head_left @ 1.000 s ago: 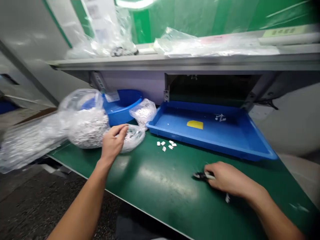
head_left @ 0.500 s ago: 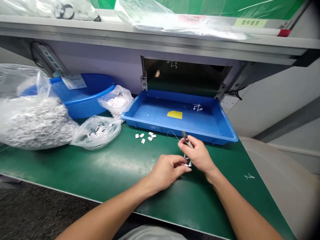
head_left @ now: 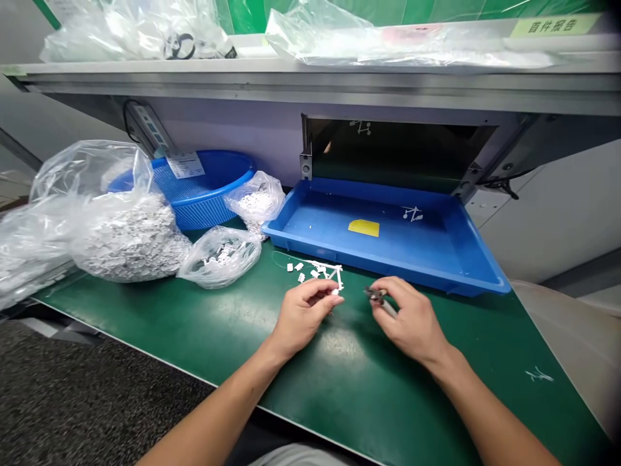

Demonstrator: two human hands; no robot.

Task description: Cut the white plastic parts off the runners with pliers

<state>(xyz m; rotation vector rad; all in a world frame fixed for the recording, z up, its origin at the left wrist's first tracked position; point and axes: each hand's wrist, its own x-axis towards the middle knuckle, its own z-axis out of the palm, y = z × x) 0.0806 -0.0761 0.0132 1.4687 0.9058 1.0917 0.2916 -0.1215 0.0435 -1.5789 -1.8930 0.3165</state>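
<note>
My left hand (head_left: 301, 318) is closed, pinching a white plastic sprue (head_left: 339, 277) by its near end between thumb and fingers. The sprue's thin branches point away from me, and a fine thread-like strand trails left from it. In my closed right hand (head_left: 413, 321) is a pair of nippers (head_left: 375, 295) with dark jaws and a pale handle. Their jaws point left, a short gap from the sprue. Several small white plastic parts (head_left: 290, 267) lie on the green table (head_left: 242, 336) just beyond my left hand; the sprue partly overlaps them.
A blue tray (head_left: 310, 241) behind the hands holds a yellow card (head_left: 363, 227) and a white sprue piece (head_left: 412, 214). To the left are an open plastic bag (head_left: 242, 268), a large filled bag (head_left: 129, 243) and a blue basket (head_left: 204, 210). White scraps (head_left: 538, 374) lie at right.
My hands have moved apart. The left has lifted the sprue away, toward the small parts, while the right has drawn the nippers off it. The view has swung left.
</note>
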